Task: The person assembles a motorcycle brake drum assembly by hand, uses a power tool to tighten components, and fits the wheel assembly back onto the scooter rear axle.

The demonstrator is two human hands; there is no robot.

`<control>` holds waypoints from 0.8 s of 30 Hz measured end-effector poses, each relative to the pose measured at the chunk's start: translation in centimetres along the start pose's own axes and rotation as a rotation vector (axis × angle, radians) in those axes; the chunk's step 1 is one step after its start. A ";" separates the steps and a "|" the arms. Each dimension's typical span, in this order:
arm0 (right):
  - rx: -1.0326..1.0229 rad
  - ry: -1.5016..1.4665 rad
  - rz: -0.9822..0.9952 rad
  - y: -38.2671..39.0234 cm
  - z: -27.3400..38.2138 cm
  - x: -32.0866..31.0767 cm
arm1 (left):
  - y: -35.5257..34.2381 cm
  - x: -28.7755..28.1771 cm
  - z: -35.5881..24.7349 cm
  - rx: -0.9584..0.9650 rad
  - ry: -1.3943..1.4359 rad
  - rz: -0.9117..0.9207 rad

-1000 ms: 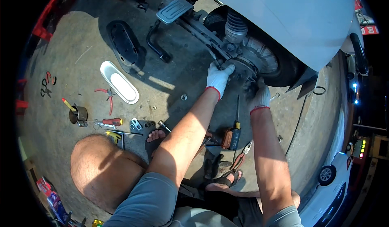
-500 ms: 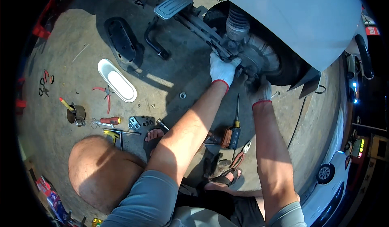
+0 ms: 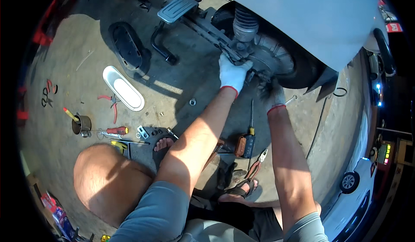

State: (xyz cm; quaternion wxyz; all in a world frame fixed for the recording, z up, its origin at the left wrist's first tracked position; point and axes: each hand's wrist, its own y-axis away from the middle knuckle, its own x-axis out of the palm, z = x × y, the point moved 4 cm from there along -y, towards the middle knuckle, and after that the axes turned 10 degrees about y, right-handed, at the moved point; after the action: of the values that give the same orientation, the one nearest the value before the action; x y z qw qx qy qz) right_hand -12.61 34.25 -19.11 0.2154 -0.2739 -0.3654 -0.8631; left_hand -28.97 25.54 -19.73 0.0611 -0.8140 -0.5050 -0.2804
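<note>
By the left hand, gloved in white, the lower end of a grey metal bar is touched, the thumb held apart; the fingertips are hidden, so whether anything is pinched cannot be told. Just to its right, the right hand is held at the lower edge of a round drum; its dark fingers are shadowed, and their closure cannot be told. From the left fingers, the bar's long axis is slanted up and leftward, toward a grooved step plate. The drum is seen just above and right of those fingers. Well to their left, a white oblong tray is laid slantwise; farther left, a tilted yellow handle is held in a metal cup.
</note>
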 end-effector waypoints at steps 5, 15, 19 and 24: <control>-0.010 0.463 -0.364 6.8 0.4 -0.2 | 1.4 -1.3 -0.7 -0.127 -0.017 0.066; -0.161 0.621 -0.807 22.7 6.8 -26.8 | 5.1 -4.0 2.1 -0.424 -0.150 0.185; 0.060 1.311 -1.051 29.8 8.0 -36.8 | 9.3 -3.8 2.7 -0.497 -0.496 0.396; 0.278 1.568 -1.284 28.9 3.4 -37.2 | 12.2 -2.9 2.0 -0.522 -0.638 0.578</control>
State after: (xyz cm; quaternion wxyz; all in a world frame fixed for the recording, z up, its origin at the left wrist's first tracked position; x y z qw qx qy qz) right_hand 33.14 24.68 -25.79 -0.0792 0.6429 -0.2963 -0.7019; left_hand -18.71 18.12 -20.63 -0.2269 -0.9539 -0.1654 -0.1062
